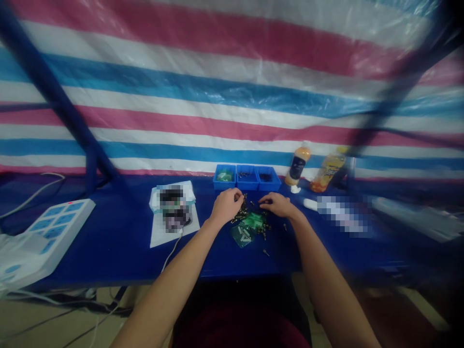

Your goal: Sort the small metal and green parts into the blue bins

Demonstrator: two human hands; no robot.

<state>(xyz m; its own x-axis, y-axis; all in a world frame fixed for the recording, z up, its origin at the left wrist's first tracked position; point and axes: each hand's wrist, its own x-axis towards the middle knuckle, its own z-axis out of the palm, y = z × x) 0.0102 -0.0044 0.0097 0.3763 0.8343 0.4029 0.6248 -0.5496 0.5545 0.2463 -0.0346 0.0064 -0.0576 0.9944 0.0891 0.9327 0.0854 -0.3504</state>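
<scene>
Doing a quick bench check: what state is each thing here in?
Left bare hand: curled at the pile, any held part hidden.
Right bare hand: fingers reaching over the pile.
Loose brass-coloured metal parts: heaped, a few strays apart.
Small green plastic bags: lying among the parts.
Three blue plastic bins: side by side, holding small items.
White power strip: lying flat.
Yellow plastic drink bottle: standing.

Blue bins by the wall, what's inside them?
The left blue bin holds green plastic packets. The middle blue bin holds small metal pieces. The right blue bin holds small dark pieces. Whatever lies beneath them is hidden.
</scene>
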